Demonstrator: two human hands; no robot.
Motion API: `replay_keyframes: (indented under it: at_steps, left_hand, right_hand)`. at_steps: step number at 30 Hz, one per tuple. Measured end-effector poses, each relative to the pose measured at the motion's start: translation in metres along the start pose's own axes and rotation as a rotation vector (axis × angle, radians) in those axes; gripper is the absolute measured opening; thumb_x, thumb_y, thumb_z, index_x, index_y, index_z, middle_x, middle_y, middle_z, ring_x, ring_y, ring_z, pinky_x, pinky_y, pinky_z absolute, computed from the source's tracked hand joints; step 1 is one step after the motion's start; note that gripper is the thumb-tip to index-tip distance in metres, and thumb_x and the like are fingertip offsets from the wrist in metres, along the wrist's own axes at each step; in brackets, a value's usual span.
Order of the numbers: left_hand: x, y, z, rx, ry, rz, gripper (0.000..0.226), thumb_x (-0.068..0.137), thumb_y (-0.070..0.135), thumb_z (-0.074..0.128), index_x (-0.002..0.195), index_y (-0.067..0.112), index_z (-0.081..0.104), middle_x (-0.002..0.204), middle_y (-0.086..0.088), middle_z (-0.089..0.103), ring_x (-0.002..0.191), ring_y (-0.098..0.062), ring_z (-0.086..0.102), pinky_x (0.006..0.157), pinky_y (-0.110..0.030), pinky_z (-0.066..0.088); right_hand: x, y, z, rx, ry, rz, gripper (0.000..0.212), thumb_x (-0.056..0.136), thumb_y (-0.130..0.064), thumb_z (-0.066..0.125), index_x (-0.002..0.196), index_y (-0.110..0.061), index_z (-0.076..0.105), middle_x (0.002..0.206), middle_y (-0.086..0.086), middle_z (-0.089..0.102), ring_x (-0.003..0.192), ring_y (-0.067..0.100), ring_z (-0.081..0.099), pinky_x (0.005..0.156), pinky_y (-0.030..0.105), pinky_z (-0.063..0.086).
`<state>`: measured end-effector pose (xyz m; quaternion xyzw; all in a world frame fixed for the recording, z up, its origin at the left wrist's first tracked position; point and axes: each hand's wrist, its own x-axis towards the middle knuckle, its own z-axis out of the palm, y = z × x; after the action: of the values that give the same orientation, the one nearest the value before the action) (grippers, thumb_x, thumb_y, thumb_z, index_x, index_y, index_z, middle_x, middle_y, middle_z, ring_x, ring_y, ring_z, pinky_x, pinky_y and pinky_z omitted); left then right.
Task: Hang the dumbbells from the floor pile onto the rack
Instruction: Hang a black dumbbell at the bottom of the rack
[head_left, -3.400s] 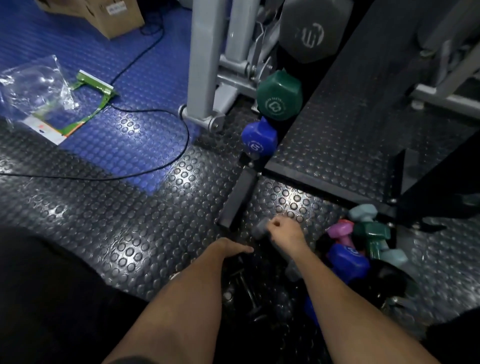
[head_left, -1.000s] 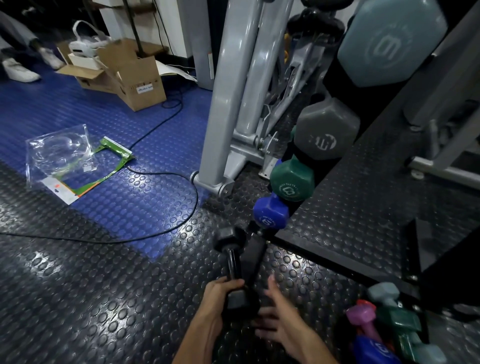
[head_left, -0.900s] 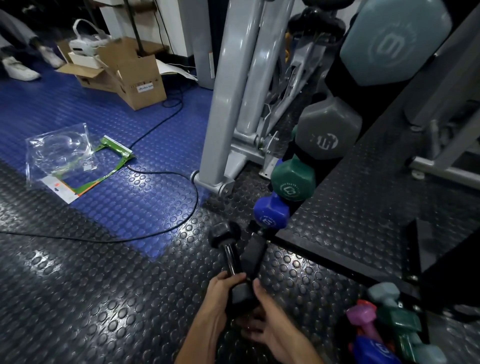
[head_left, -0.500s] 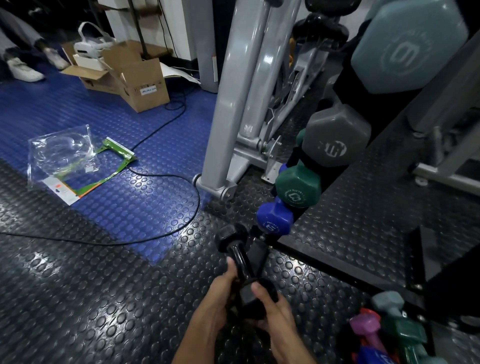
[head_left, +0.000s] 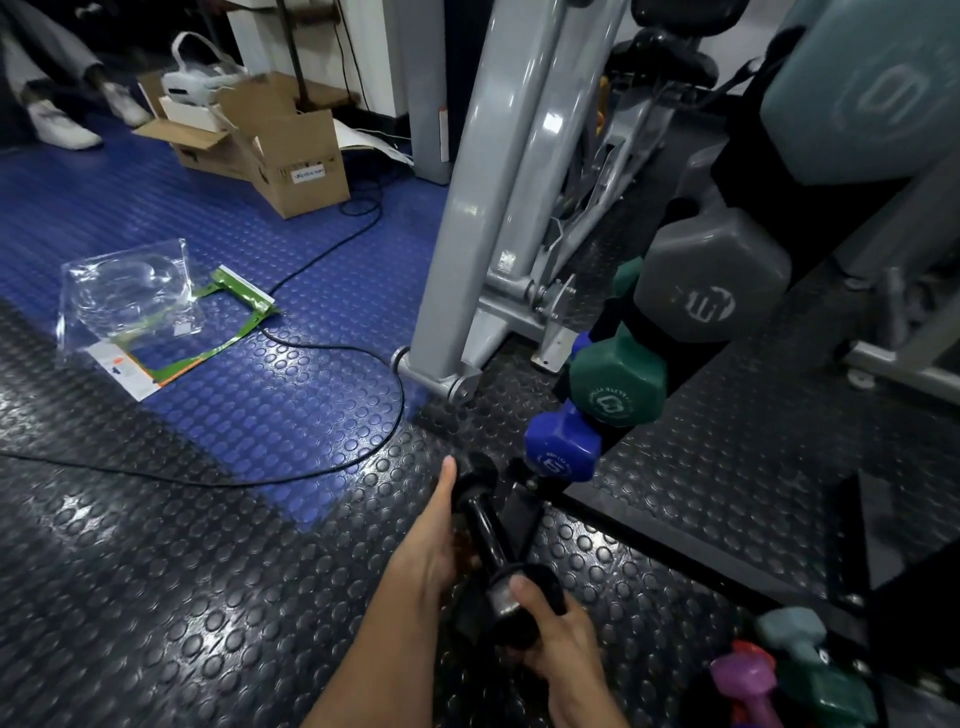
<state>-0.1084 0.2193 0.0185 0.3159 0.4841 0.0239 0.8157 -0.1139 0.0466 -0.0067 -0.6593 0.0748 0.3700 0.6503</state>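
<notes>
I hold a black dumbbell with both hands, low and just in front of the rack's foot. My right hand grips its near head from below. My left hand cups the handle, thumb stretched up to the far head. The dark rack rises to the right and carries a blue dumbbell lowest, then a green one, a grey one and a large teal one. The floor pile of purple, green and grey-blue dumbbells lies at the bottom right.
A grey machine frame stands left of the rack. A black cable loops over the blue and black studded floor. A clear plastic bag and cardboard boxes lie farther left; a person's feet show top left.
I have lifted the black dumbbell from the floor pile and carried it toward the rack. Over the last second my left hand slid up the handle, thumb reaching the far head.
</notes>
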Motion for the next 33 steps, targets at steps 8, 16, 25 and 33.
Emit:
replay_keyframes:
  at_steps: [8, 16, 25, 33]
  left_hand:
    - [0.037, 0.045, 0.036, 0.072, 0.072, 0.072, 0.073, 0.088, 0.071, 0.061, 0.112, 0.003, 0.073, 0.088, -0.016, 0.08, 0.078, -0.03, 0.077, 0.059, -0.033, 0.058]
    - [0.065, 0.093, 0.089, 0.341, 0.018, 0.143, 0.064, 0.093, 0.061, 0.064, 0.113, 0.001, 0.07, 0.086, -0.014, 0.073, 0.054, -0.022, 0.071, 0.032, -0.022, 0.046]
    - [0.081, 0.101, 0.101, 0.536, 0.061, 0.148, 0.068, 0.101, 0.065, 0.042, 0.123, 0.004, 0.062, 0.051, 0.002, 0.06, 0.035, -0.01, 0.057, 0.03, -0.016, 0.04]
    - [0.114, 0.099, 0.096, 0.491, -0.026, 0.137, 0.075, 0.096, 0.076, 0.035, 0.088, 0.006, 0.059, 0.051, 0.004, 0.037, 0.038, -0.011, 0.033, 0.037, -0.023, 0.03]
  right_hand:
    - [0.04, -0.024, 0.018, 0.101, -0.033, -0.01, 0.062, 0.067, -0.04, 0.085, 0.118, -0.007, 0.072, 0.102, 0.015, 0.08, 0.097, 0.034, 0.077, 0.083, 0.043, 0.062]
    - [0.082, -0.05, 0.049, 0.281, 0.018, 0.037, 0.03, 0.086, -0.017, 0.079, 0.112, -0.005, 0.069, 0.108, 0.017, 0.079, 0.095, 0.033, 0.073, 0.096, 0.042, 0.057]
    - [0.114, -0.053, 0.05, 0.546, 0.084, 0.052, 0.068, 0.073, -0.031, 0.086, 0.13, -0.003, 0.064, 0.124, 0.022, 0.072, 0.113, 0.039, 0.071, 0.097, 0.055, 0.058]
    - [0.111, -0.048, 0.042, 0.708, -0.029, 0.111, 0.054, 0.1, -0.051, 0.058, 0.128, -0.006, 0.066, 0.121, 0.022, 0.073, 0.111, 0.044, 0.071, 0.109, 0.045, 0.051]
